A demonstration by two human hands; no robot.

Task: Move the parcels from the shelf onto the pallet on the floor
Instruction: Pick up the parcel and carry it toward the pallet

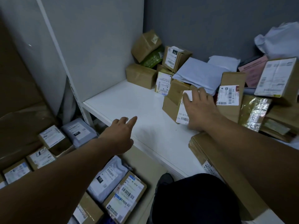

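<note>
A white shelf [129, 102] runs from centre to right, stacked with brown cardboard parcels and grey mailer bags. My right hand [199, 110] lies on a small brown box with a white barcode label [171, 104], fingers curled over its top and far side. My left hand [121, 131] hovers over the shelf's bare front part, fingers extended, holding nothing. Below the shelf at lower left, several labelled parcels [123, 196] and a grey mailer [110, 175] lie together on the floor; what they rest on is hidden.
More boxes [145, 44] pile against the grey back wall. A long flat carton [226, 167] lies along the shelf's front right under my right forearm. A large wrapped brown carton [21, 110] stands at left. My dark-trousered knee [194, 199] is below.
</note>
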